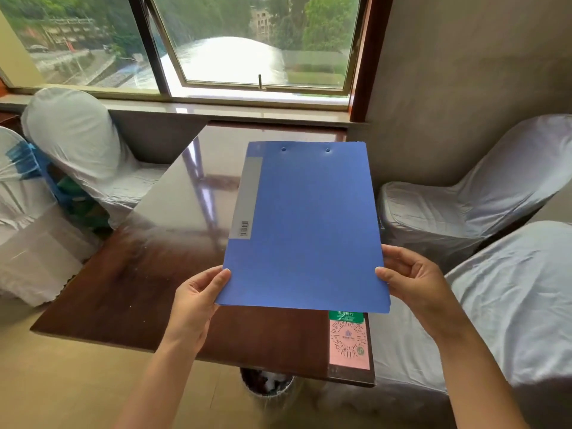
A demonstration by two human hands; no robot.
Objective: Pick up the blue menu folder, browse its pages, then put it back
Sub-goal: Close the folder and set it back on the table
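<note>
The blue menu folder (306,224) is closed and held up above the dark wooden table (130,280), its cover facing me, with a grey label strip down its left side. My left hand (195,301) pinches the folder's lower left corner, thumb on top. At the lower right edge, my right hand (414,280) grips it the same way. The folder's pages are hidden inside.
A pink QR-code sticker (348,339) lies on the table's near right corner. White-covered chairs stand at the left (77,150) and right (464,209). A wire waste bin (266,385) sits under the table. A window (241,51) is behind.
</note>
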